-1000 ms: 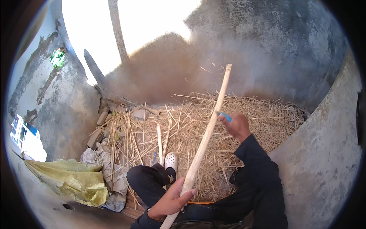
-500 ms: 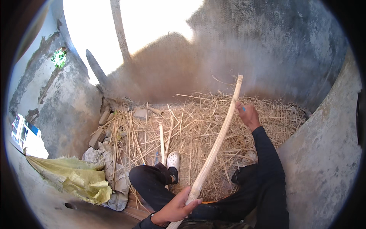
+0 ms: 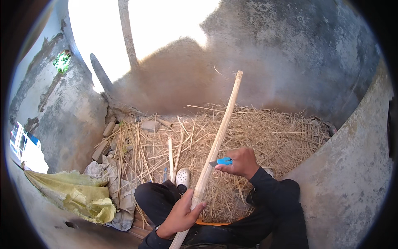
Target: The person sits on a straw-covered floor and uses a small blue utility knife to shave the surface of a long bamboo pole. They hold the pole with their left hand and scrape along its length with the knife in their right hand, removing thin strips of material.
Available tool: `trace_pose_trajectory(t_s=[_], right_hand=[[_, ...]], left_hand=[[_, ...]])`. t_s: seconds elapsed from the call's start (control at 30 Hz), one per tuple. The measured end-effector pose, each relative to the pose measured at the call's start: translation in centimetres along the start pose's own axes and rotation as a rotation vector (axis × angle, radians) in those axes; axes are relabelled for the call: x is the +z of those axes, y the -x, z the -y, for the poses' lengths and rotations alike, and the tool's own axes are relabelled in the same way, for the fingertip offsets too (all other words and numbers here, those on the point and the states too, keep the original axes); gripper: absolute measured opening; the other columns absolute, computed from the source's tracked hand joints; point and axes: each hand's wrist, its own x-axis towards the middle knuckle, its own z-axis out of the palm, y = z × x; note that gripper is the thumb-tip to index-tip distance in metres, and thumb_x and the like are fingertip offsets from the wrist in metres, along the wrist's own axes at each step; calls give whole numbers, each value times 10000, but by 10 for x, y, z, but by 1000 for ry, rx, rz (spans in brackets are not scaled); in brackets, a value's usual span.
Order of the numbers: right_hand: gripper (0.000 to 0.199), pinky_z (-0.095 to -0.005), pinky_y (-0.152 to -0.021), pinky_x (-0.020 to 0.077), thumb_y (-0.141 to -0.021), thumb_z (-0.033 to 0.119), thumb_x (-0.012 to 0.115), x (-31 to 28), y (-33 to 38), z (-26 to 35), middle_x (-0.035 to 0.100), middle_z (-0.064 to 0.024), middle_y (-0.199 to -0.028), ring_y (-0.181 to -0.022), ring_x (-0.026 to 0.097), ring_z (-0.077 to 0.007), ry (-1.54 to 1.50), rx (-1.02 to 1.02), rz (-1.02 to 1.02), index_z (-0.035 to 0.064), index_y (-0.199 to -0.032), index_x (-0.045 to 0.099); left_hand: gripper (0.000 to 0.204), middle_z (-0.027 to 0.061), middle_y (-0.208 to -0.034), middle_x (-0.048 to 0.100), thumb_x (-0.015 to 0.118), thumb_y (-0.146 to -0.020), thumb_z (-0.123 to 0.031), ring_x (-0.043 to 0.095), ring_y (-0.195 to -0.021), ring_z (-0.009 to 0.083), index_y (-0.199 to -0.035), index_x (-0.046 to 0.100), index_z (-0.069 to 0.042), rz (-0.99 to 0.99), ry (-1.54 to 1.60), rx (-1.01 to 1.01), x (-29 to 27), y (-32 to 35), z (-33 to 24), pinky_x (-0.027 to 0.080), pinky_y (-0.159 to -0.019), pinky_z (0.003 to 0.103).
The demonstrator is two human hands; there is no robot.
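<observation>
A long pale wooden stick [image 3: 216, 145] slants up and away from my lap, its far end in front of the back wall. My left hand [image 3: 181, 214] is wrapped round its lower part. In my right hand [image 3: 241, 162] is a blue-handled utility knife [image 3: 224, 161], gripped at the handle. The knife's dark blade meets the right side of the stick, a little above my left hand. One thin curled shaving [image 3: 218, 71] shows near the stick's tip.
Straw-like shavings [image 3: 273, 137] cover the floor before me. Another pale stick [image 3: 171, 155] rises beside my light clog [image 3: 183, 177]. A yellow-green woven sack [image 3: 74, 193] lies at the left. Concrete walls [image 3: 298, 54] enclose the back and both sides.
My right hand has come down along the stick toward me, bringing the knife from near the tip to lower down. The stick has shifted slightly left with my left hand still round it.
</observation>
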Motion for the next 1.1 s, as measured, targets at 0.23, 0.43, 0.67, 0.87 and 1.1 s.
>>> trace_pose_trajectory(t_s=[0.23,0.43,0.67,0.87,1.1], right_hand=[[758,-367,-437,417,-809,800,449,-39,-21,-93,515,-64,-454,-424,554,-227,37,541,8,108,-532,587],[751,-403,-451,433,-831,775,439,-2,-7,-20,511,-90,-462,-440,557,-276,-14,107,1,94,-573,622],[729,-400,-430,425,-801,777,492,-1,-17,-79,489,-70,-438,-420,547,-256,109,153,-126,107,-520,556],[769,-449,-479,431,-832,779,431,-4,-33,-117,490,-101,-452,-445,541,-297,208,243,-160,80,-539,563],[856,-455,-514,391,-858,796,339,-51,5,-241,518,-126,-515,-511,536,-296,136,797,-253,28,-546,551]], left_hand=[[246,74,-814,499,593,-959,-199,500,-729,142,-1050,475,-4,172,104,-174,13,14,-19,431,-657,298],[275,86,-791,497,607,-948,-207,494,-676,153,-1059,470,4,39,-26,-80,-1,17,-24,420,-592,320],[302,140,-773,501,617,-933,-208,530,-650,214,-1058,448,8,66,-83,-82,2,16,-22,415,-574,342],[295,151,-777,510,613,-930,-200,544,-656,233,-1063,444,1,100,-113,-109,4,21,-22,435,-588,359],[410,110,-898,557,610,-922,-152,558,-685,170,-1277,462,-7,230,-51,57,25,49,-11,457,-598,313]])
